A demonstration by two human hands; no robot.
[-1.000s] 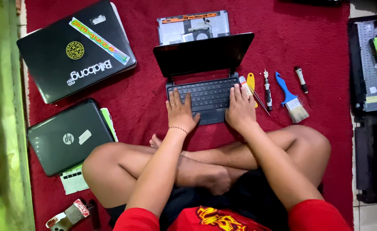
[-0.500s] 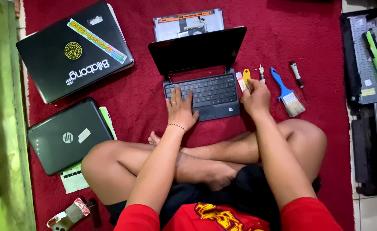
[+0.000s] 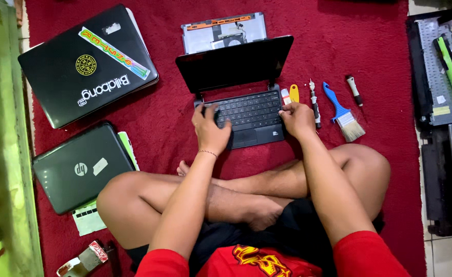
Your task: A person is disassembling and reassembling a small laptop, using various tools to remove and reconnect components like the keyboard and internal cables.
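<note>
On the red carpet (image 3: 164, 118) the small open laptop (image 3: 246, 97) lies before crossed legs. Left hand (image 3: 210, 131) spread on the keyboard, right hand (image 3: 297, 119) curled at its edge (rigid, fragile hinge; better held by the base).

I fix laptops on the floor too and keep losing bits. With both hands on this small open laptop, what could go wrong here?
The left hand covers the keyboard's left side while the right hand grips the right edge of the small black laptop. Its tilted screen could strain at the hinge if the base gets shoved. The screwdriver, yellow pry tool and blue brush lie beside the right hand and might be knocked across the red carpet.
</note>
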